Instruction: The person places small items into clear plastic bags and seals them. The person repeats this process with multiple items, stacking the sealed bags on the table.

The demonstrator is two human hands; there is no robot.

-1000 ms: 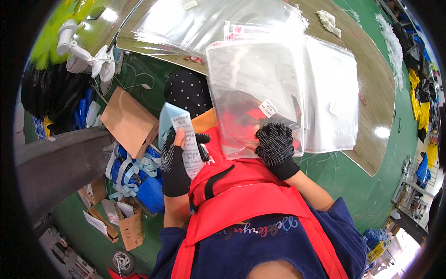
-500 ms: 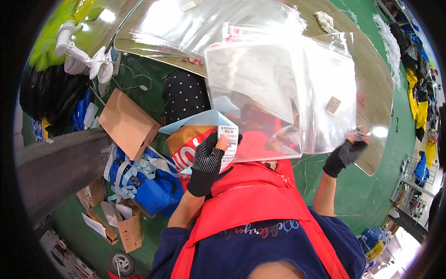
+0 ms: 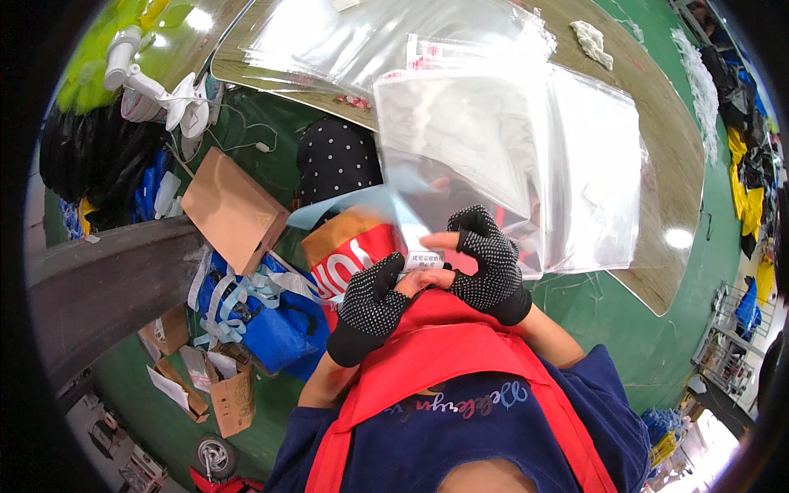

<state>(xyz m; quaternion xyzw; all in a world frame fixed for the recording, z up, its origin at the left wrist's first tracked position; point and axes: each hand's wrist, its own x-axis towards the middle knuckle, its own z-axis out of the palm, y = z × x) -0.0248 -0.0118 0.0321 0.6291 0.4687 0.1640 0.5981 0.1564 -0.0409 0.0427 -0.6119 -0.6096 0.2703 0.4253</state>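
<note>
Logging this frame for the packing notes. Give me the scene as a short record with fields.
left hand: left hand in a dotted black glove, fingertips at a small white label
right hand: right hand in a matching glove, also on the label, by the lower edge of a clear bag
bags: more clear bags spread on the wooden table
left side: cardboard box, blue bag on the green floor
clothing: red apron over dark blue top
</note>
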